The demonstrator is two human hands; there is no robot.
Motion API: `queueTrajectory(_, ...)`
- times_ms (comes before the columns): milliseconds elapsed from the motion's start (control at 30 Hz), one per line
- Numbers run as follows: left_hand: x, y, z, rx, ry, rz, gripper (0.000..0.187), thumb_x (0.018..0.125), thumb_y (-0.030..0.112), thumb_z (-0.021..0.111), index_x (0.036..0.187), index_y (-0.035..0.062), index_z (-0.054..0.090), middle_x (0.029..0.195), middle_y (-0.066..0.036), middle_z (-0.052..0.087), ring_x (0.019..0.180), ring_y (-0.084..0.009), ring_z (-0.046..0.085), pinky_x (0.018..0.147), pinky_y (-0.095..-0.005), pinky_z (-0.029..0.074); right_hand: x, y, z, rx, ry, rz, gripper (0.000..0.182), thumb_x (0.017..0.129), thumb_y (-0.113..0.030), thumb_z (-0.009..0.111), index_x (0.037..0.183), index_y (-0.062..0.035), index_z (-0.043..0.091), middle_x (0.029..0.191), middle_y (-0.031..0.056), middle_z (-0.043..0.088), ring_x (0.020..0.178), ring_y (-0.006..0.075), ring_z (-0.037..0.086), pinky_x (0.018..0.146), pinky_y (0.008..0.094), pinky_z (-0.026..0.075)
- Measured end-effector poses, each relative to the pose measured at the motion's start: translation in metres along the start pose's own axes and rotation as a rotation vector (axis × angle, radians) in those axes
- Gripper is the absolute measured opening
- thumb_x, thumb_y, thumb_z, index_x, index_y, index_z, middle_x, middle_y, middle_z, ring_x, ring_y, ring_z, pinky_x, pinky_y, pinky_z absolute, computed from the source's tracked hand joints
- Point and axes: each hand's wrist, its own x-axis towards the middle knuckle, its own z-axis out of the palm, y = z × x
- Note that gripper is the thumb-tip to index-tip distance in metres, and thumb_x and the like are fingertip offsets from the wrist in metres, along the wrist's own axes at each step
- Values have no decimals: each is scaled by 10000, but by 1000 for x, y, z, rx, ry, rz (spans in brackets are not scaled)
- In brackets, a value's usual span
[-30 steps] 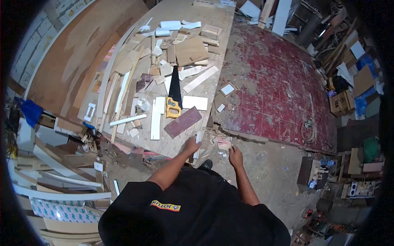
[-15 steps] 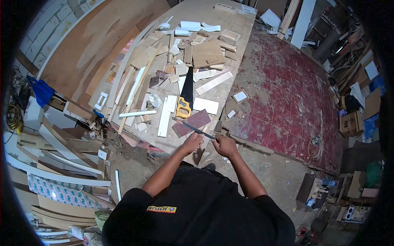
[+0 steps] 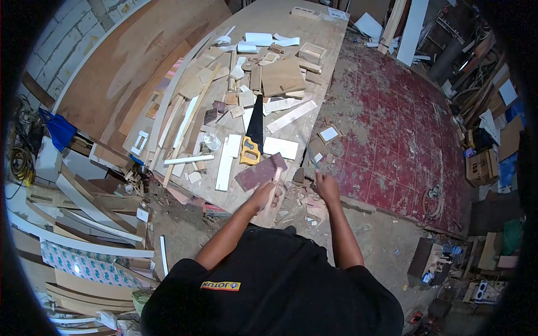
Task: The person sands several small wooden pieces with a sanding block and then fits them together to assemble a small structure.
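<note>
Pale strip (image 3: 278, 175), clasped in left hand (image 3: 262, 198), jutting out beyond it, right hand (image 3: 328, 187) gripping blurred thin tool (image 3: 317, 162)

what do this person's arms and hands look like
The left hand and right hand look ungloved, and the forearms are bare below short black sleeves. The black shirt carries a yellow label with a red border reading JOTUN. No watch shows.

- You show one left hand (image 3: 262, 198), one right hand (image 3: 328, 187)
- One strip (image 3: 278, 176), one blurred tool (image 3: 318, 163)
- One handsaw (image 3: 255, 131)
- One maroon sheet (image 3: 258, 173)
- One desk (image 3: 318, 31)
</note>
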Motion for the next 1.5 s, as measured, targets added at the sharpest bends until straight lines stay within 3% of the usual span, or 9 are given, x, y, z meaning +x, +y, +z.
queueTrajectory(100,5,3,3,-183,72,148,278,977,236,413,1159,42,496,893,-80,590,735,-193,601,679,-357,544,-10,-8,-26,161,-32,77,482,920,-438,498,816,4,659,703,222,616,685,362,625,643,442,463)
queueTrajectory(133,7,6,-3,-268,-35,174,268,958,160,434,1183,17,469,1034,-126,592,931,-248,613,842,-421,532,-14,-11,-34,248,-90,99,460,912,-425,526,813,7,650,662,184,599,634,313,611,612,421,445)
queueTrajectory(300,-2,33,19,-220,-28,326,441,899,48,479,1321,-26,371,1205,-173,537,1142,-301,549,951,-508,486,-26,-11,-2,562,-244,117,358,877,-317,637,714,-5,573,631,20,487,576,136,435,530,329,359)
queueTrajectory(367,-2,37,28,-228,-63,521,465,875,19,501,1317,-42,370,1235,-186,518,1159,-309,540,966,-506,479,-34,-20,10,810,-365,78,235,908,-306,617,846,-83,578,677,-22,558,443,36,335,394,227,243)
queueTrajectory(467,-8,43,39,-274,-86,540,502,845,-34,530,1307,-6,336,1260,-163,505,1190,-292,523,981,-462,470,-54,-65,-18,1170,-514,220,218,906,-274,629,924,-63,577,719,-6,589,412,30,319,373,221,229)
queueTrajectory(733,-24,48,61,-295,30,666,392,818,-70,582,1160,-6,401,1182,-143,553,1095,-242,581,954,-402,494,-51,-76,-25,1245,-461,201,213,880,-217,661,980,-42,593,758,75,657,371,43,309,348,226,209)
queueTrajectory(833,-22,44,56,-161,95,720,480,852,-22,569,1271,-22,333,1193,-182,570,1064,-285,613,885,-399,540,-51,-73,-26,1296,-493,237,190,881,-195,642,992,-43,617,779,58,661,394,38,340,360,216,239)
queueTrajectory(1100,-38,46,55,-134,324,649,317,903,144,578,1150,-46,516,1079,-181,655,868,-201,674,666,-281,580,-52,-69,-25,1357,-482,233,178,889,-160,574,1013,-39,617,804,67,661,386,46,324,356,215,239)
queueTrajectory(1500,-50,47,38,-32,290,648,255,865,31,646,1105,-21,574,1026,-100,644,894,-163,652,784,-309,559,-59,-69,-43,1362,-356,239,273,871,-76,571,1141,-43,599,734,-18,567,412,45,340,388,219,258)
